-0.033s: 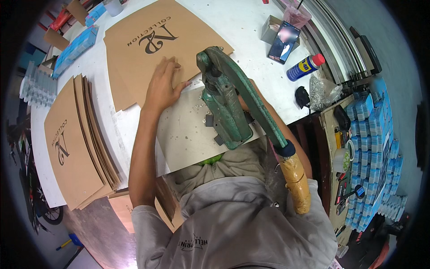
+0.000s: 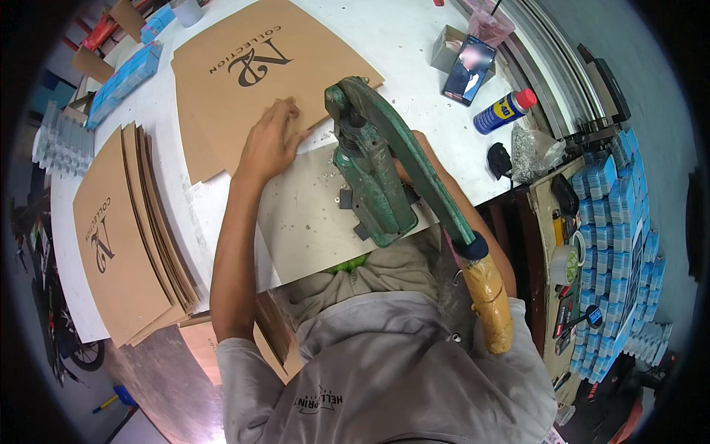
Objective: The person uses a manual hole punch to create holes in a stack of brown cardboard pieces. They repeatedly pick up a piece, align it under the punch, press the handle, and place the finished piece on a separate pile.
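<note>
My left hand (image 2: 274, 144) lies palm down on the near edge of a brown cardboard sheet (image 2: 214, 122) with black print, its fingers stretched out and the thumb apart. Just to its right stands a green hand-lever press (image 2: 377, 196), its long lever slanting toward me and ending in a tan taped handle (image 2: 490, 303). Behind the press is my right hand (image 2: 401, 172); the lever and body hide most of it, including its fingers. Small metal rings (image 2: 330, 175) are scattered on the grey board (image 2: 296, 229) under the press.
A stack of printed cardboard sheets (image 2: 122, 237) sits at the left edge of the white table. To the right are a phone (image 2: 469, 70) leaning on a grey box, a blue spray can (image 2: 503, 112) with red cap, and a clear bag of small metal parts (image 2: 530, 154). Blue bundles (image 2: 606, 222) line the far right.
My left hand has shifted slightly toward me, and the cardboard under it has moved very slightly. The press and its lever look the same.
</note>
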A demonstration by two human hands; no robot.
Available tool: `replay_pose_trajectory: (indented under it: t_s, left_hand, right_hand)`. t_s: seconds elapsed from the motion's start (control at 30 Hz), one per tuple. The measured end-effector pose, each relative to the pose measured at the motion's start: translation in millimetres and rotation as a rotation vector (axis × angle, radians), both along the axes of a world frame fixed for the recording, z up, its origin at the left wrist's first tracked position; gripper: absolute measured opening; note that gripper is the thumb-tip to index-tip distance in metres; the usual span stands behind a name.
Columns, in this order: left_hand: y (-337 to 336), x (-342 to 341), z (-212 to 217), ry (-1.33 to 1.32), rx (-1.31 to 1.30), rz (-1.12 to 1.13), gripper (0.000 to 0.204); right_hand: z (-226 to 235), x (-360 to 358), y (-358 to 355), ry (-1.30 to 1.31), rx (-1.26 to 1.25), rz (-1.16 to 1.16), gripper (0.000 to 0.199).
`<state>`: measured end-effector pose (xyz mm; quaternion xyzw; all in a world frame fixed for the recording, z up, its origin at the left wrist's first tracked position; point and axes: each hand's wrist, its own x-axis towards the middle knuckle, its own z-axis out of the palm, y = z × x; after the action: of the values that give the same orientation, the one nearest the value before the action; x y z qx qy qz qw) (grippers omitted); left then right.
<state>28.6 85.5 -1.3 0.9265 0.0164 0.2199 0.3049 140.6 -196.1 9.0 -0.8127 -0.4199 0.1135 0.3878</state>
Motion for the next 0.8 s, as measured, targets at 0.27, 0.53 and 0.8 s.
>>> replay_pose_trajectory:
  t_s: [0.27, 0.53, 0.8]
  left_hand:
    - [-10, -20, -2, -0.072, 0.346, 0.058, 0.034]
    - [-50, -33, 6, 0.089, 0.095, 0.024, 0.032]
    - [-79, -38, 8, 0.164, 0.053, 0.109, 0.032]
  right_hand:
    - [-2, 2, 32, 0.987, 0.268, -0.356, 0.025]
    - [13, -19, 39, 0.895, 0.321, -0.446, 0.028]
    - [36, -39, 35, 0.726, 0.249, -0.330, 0.018]
